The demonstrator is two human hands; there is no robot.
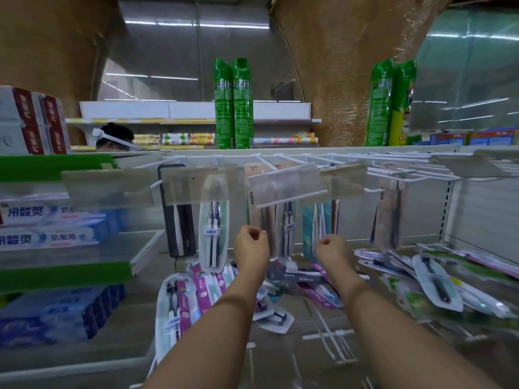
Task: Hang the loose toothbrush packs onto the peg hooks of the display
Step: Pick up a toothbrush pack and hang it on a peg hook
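Observation:
White peg hooks (280, 161) with clear label holders (286, 186) run along the top of the display. Several toothbrush packs hang from them: a black one (179, 228), a clear one (213, 234), a beige pack (254, 209) and a teal one (309, 228). My left hand (251, 244) pinches the lower edge of the hanging beige pack. Beside it, my right hand (334, 251) is curled in front of the teal pack, with nothing seen in it. Loose packs lie in heaps on the shelf at right (438, 279) and lower left (196, 290).
Toothpaste boxes (42, 217) fill the shelves at left. Green spray cans (233, 105) stand on the top shelf. A person's head (115, 138) shows behind the display. Loose white hooks (331, 338) lie on the shelf base below my arms.

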